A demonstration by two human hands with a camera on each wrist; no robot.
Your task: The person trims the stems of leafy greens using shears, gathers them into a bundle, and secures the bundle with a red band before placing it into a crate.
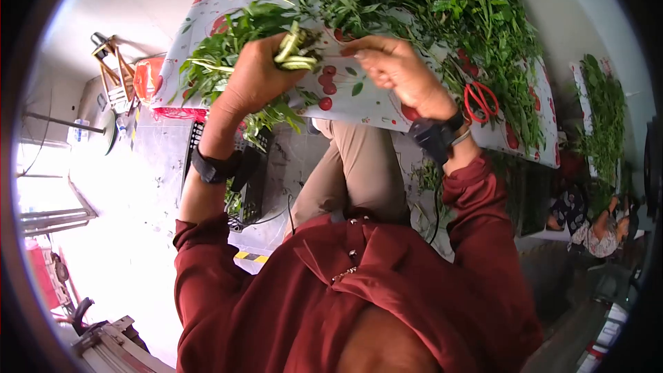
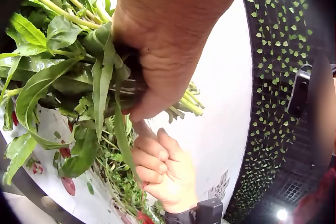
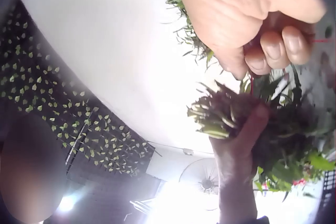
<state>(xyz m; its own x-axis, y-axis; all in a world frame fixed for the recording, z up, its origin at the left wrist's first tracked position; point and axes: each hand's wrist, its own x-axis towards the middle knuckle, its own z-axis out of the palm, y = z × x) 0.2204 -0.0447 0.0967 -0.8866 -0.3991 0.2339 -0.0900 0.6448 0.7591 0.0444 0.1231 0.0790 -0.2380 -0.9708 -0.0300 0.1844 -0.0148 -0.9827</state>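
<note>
My left hand (image 1: 259,76) grips a bunch of leafy greens (image 1: 297,48) around its stems, over the near left part of the table. The pale cut stem ends point right, towards my other hand, and the leaves spread out to the left. Just right of the bunch is my right hand (image 1: 397,72), its fingers curled and the thumb against them. It pinches a thin red string (image 3: 252,84), which runs down to the bunch in the right wrist view. How far the string goes round the stems is hidden.
A cherry-print cloth (image 1: 387,107) covers the table. Loose greens (image 1: 476,21) are heaped along its far and right sides, with red-handled scissors (image 1: 481,102) at the right. Below on the left stands a black crate (image 1: 255,179). Another person (image 1: 601,231) is at far right.
</note>
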